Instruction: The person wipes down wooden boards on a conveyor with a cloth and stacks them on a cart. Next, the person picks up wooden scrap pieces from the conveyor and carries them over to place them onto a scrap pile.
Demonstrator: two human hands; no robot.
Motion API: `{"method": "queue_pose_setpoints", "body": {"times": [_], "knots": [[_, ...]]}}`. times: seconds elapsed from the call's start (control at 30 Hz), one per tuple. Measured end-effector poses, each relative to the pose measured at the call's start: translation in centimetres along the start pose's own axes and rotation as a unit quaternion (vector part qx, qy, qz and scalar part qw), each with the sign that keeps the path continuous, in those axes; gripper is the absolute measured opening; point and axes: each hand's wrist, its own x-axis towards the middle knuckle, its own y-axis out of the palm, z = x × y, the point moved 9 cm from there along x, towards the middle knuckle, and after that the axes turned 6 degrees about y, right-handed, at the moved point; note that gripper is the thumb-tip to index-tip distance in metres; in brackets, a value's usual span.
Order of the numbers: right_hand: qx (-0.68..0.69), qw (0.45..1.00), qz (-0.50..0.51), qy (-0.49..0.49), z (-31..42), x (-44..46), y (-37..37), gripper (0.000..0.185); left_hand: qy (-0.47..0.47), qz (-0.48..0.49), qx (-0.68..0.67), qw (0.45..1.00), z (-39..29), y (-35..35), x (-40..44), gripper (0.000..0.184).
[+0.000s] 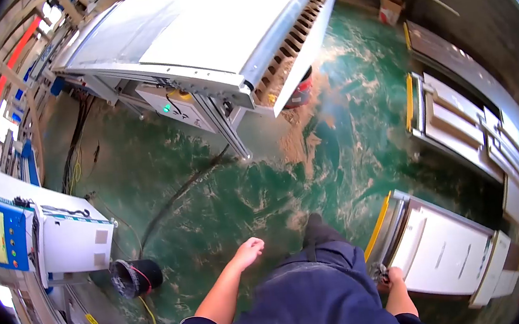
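Observation:
My left hand (249, 253) hangs in front of my body over the green floor, its fingers curled in with nothing showing in them. At my right side, my right hand (396, 276) is closed around a small dark grey thing (381, 272) whose kind I cannot make out. That hand is right beside the near end of a cart (378, 238) with a yellow edge. White panels (439, 250) lie stacked on the cart.
Ahead stands a large machine table (193, 32) with a slotted side tray (303, 70). A red-and-black bucket (300, 90) stands under it, by spilled dust (295, 142). A control cabinet (76, 237) and a black bucket (147, 276) are left. Another loaded cart (419, 112) is right.

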Motion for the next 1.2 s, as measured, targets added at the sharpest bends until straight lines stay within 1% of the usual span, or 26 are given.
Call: {"method": "queue_pose_setpoints", "body": {"times": [0.07,0.1,0.17,0.23,0.27,0.3,0.37,0.4,0.43,0.5,0.57,0.63,0.67,0.7,0.73,0.77,0.83,0.9,0.97,1.0,1.03,1.07,1.1,1.13,1.17,1.2], "knots": [[-0.062,0.991,-0.002,-0.118,13.8,-0.8,2.8,0.011,0.010,0.003,-0.017,1.000,-4.1,1.5,2.3,0.027],[-0.095,0.978,-0.010,-0.186,20.3,-1.3,4.3,0.011,0.015,0.003,-0.046,0.999,-5.1,1.9,3.9,0.027],[-0.169,0.939,-0.029,-0.299,32.5,-2.2,7.5,0.013,0.038,-0.014,-0.087,0.995,-11.7,1.6,4.2,0.028],[-0.139,0.927,-0.009,-0.349,42.6,-3.2,11.8,0.016,0.075,-0.023,-0.126,0.989,-16.9,0.6,5.8,0.028],[-0.131,0.924,0.005,-0.360,47.2,-6.3,14.5,0.018,0.103,-0.032,-0.132,0.985,-20.2,0.0,6.2,0.028],[-0.121,0.921,0.018,-0.371,50.8,-9.7,17.5,0.022,0.092,-0.038,-0.137,0.986,-22.7,-0.7,6.9,0.027],[-0.122,0.897,0.085,-0.417,56.9,-12.6,23.6,0.026,0.127,-0.039,-0.173,0.976,-29.0,-2.1,8.2,0.026],[-0.103,0.892,0.138,-0.418,58.8,-14.1,26.7,0.028,0.173,-0.034,-0.182,0.967,-31.9,-3.1,9.4,0.025],[-0.085,0.885,0.190,-0.416,60.1,-15.9,29.8,0.031,0.188,-0.041,-0.224,0.955,-34.7,-4.1,10.1,0.024],[-0.109,0.880,0.238,-0.396,61.3,-21.5,34.2,0.037,0.251,-0.064,-0.224,0.940,-40.1,-6.4,11.9,0.024],[-0.109,0.850,0.302,-0.418,63.1,-22.3,37.6,0.043,0.310,-0.093,-0.235,0.916,-44.8,-8.9,13.5,0.024],[-0.114,0.865,0.303,-0.383,65.6,-23.9,38.7,0.045,0.326,-0.137,-0.259,0.899,-48.0,-11.2,15.2,0.025],[-0.109,0.859,0.303,-0.399,68.0,-24.0,38.9,0.045,0.328,-0.156,-0.250,0.897,-49.5,-12.1,16.1,0.025],[-0.104,0.853,0.304,-0.412,70.5,-24.3,39.2,0.045,0.327,-0.175,-0.239,0.897,-50.9,-13.1,16.8,0.025],[-0.077,0.851,0.305,-0.420,73.4,-25.2,39.2,0.045,0.328,-0.214,-0.152,0.908,-52.3,-14.4,16.9,0.025],[-0.074,0.841,0.287,-0.452,76.7,-26.3,39.4,0.042,0.289,-0.247,-0.154,0.912,-52.7,-15.5,17.4,0.030],[-0.068,0.843,0.249,-0.472,83.7,-27.3,40.0,0.038,0.315,-0.331,-0.119,0.882,-53.1,-18.1,18.4,0.034],[-0.057,0.830,0.242,-0.500,90.9,-29.8,42.0,0.036,0.274,-0.406,-0.086,0.867,-52.6,-20.2,19.1,0.039],[-0.068,0.786,0.237,-0.567,98.8,-31.4,44.9,0.037,0.253,-0.472,-0.085,0.840,-51.7,-21.6,20.1,0.041],[-0.056,0.781,0.261,-0.565,102.2,-32.4,46.9,0.036,0.233,-0.496,-0.068,0.834,-52.1,-21.9,20.3,0.042],[-0.067,0.773,0.264,-0.573,106.0,-32.2,49.0,0.036,0.183,-0.514,-0.086,0.833,-52.2,-21.9,20.8,0.043],[-0.069,0.750,0.294,-0.588,109.9,-31.8,51.7,0.036,0.147,-0.537,-0.102,0.824,-52.3,-21.8,21.2,0.044],[-0.083,0.736,0.282,-0.610,113.2,-32.2,54.1,0.036,0.110,-0.562,-0.117,0.811,-52.3,-21.4,21.6,0.044],[-0.106,0.724,0.334,-0.595,116.0,-32.1,57.3,0.037,0.085,-0.582,-0.115,0.800,-52.6,-20.9,22.0,0.045],[-0.127,0.711,0.343,-0.600,118.1,-32.8,59.8,0.037,0.057,-0.600,-0.110,0.791,-52.8,-20.3,22.1,0.046],[-0.143,0.719,0.405,-0.546,118.7,-33.7,62.4,0.036,0.032,-0.616,-0.101,0.780,-53.2,-20.0,22.2,0.047]]}}
